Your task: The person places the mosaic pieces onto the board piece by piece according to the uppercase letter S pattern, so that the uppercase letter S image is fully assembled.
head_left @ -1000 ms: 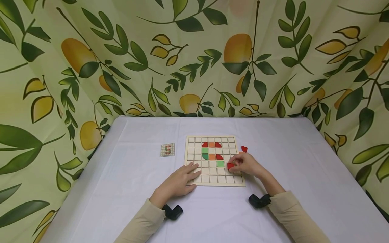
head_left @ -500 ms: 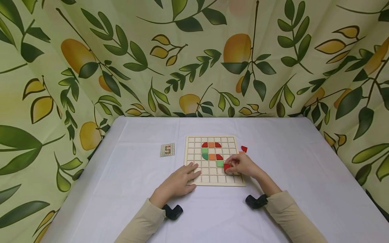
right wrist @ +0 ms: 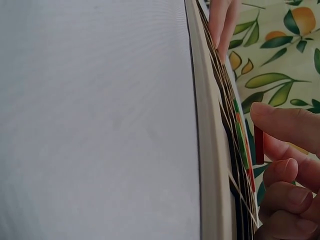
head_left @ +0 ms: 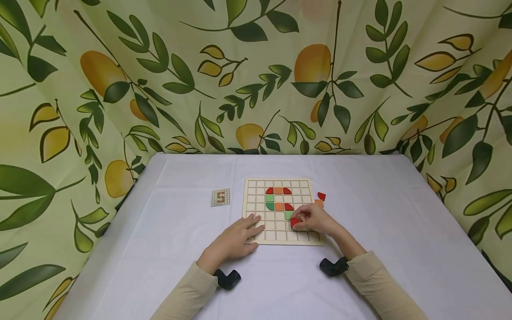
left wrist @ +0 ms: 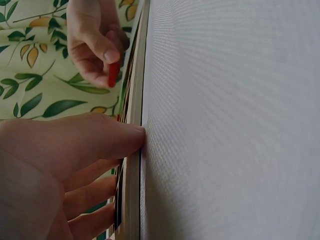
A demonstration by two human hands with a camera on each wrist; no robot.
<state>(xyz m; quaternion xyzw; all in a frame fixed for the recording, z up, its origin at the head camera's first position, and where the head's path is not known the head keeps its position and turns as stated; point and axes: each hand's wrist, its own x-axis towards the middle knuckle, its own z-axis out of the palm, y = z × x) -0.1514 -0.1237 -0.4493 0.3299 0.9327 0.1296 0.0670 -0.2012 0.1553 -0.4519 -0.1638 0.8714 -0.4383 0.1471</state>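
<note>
A square wooden grid board (head_left: 260, 182) lies on the table, with red, orange and green tiles set in some of its cells. Between thumb and fingertips, my right hand (head_left: 316, 218) pinches a red tile (head_left: 294, 223) just over the board, below the light green tile (head_left: 289, 215). The right wrist view shows this red tile (right wrist: 258, 145) edge-on, a little apart from the board. My left hand (head_left: 237, 238) rests with spread fingers on the board's lower left corner, its thumb at the front edge. Part of the board's right side is hidden by my right hand.
A small card (head_left: 221, 197) with a printed coloured grid pattern lies left of the board. Beyond the board's right edge are a loose red piece (head_left: 322, 195) and an orange tile (head_left: 319, 203). A leaf-and-fruit patterned curtain (head_left: 250, 89) stands behind the white table (head_left: 180, 178).
My right hand has moved left across the board, carrying the red tile to beneath the light green one. More of the loose orange tile shows now. My left hand has stayed in place.
</note>
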